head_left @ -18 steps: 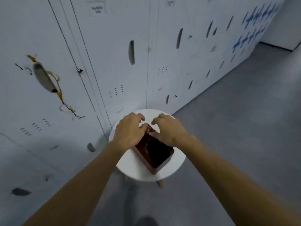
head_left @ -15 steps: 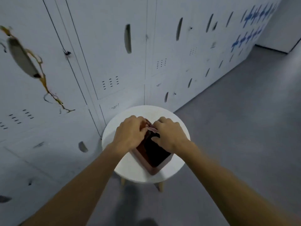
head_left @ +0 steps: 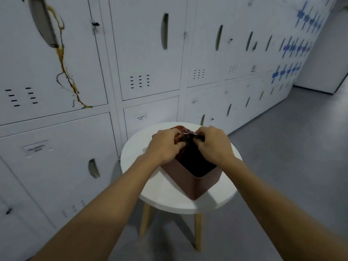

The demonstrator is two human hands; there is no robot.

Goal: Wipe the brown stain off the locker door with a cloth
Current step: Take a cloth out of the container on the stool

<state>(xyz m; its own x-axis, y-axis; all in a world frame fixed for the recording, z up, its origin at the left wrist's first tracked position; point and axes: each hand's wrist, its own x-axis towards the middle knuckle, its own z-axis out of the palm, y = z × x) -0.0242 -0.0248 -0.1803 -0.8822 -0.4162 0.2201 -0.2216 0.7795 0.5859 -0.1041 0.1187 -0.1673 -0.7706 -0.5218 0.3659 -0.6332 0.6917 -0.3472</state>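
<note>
1. While our view has swung upward and to the left over the last half second, bringing more of the stained locker door (head_left: 54,59) into sight, we see the brown stain (head_left: 64,72) untouched at far left. It runs down from the door's recessed handle (head_left: 44,25) in a thin crooked trail to the door's bottom edge.
2. Moving right, we see plain white lockers, and in front of them a round white stool (head_left: 163,194) on wooden legs, close to the locker wall.
3. On the stool stands a reddish-brown square bin (head_left: 188,182), open at the top and dark inside.
4. Our left hand (head_left: 165,146) and right hand (head_left: 212,146) are both over the bin's far rim, as they were a moment ago, fingers curled and pinching a crumpled dark cloth (head_left: 186,135) between them. The cloth has come up a little, bunched above the rim. We judge the wiping has not begun; the cloth is just being taken out.
5. To the right lies open grey floor (head_left: 282,166), with plenty of room to step.
6. Edges to mind: the bin's rim under our wrists, the stool's edge near the lockers, and the handle recess on the stained door, where the stain starts.
</note>
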